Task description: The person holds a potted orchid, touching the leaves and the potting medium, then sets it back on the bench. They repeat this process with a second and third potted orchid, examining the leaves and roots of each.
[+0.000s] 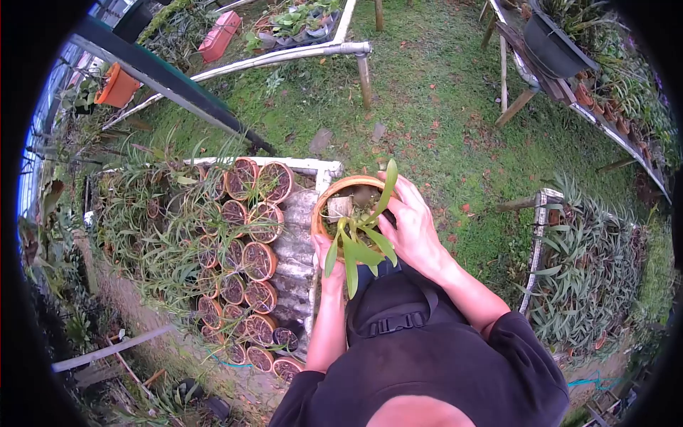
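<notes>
A round terracotta pot (321, 206) with a green, broad-leaved plant (361, 250) is held up in front of my body, at the right edge of the bench. My left hand (327, 260) grips the near left side of the pot, its fingers partly hidden by the rim and leaves. On the pot's right side lies my right hand (411, 226), with its fingers bent at the rim beside an upright leaf. A pale block (339, 207) and dark material show inside the pot.
Rows of potted plants (259, 261) fill a corrugated bench (295, 249) on the left. Another plant bed (587, 277) stands at the right. A dark beam (171, 82) crosses the upper left. Grass (427, 121) lies ahead, and a black planter (553, 48) sits on the upper right rack.
</notes>
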The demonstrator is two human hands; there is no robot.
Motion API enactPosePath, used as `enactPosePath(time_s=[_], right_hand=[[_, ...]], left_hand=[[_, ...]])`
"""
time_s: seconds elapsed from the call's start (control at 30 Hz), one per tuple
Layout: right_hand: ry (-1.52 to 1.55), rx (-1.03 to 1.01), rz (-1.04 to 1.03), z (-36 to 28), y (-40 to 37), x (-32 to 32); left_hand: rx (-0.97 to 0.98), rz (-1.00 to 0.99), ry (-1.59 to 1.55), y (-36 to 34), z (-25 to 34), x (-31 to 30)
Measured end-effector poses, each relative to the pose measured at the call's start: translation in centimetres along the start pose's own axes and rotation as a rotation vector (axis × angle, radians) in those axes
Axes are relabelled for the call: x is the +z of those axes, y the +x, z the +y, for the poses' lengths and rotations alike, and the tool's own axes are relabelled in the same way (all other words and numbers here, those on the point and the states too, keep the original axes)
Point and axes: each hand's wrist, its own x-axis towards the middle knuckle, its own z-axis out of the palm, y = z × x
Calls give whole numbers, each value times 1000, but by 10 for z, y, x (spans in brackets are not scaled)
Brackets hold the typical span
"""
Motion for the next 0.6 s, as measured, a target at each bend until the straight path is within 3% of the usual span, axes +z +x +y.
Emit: enactPosePath(time_s=[0.2,0.37,0.5,0.6], right_hand=[[110,-85,-78,24,25,1],[220,-68,-107,38,47,7],[289,-90,-111,50,71,2],[159,-38,-137,51,98,-21]], left_hand=[[77,24,44,17,-3,16],[2,152,-17,35,-9,24],[-48,139,-103,57,1,28],[-65,213,-172,80,0,27]])
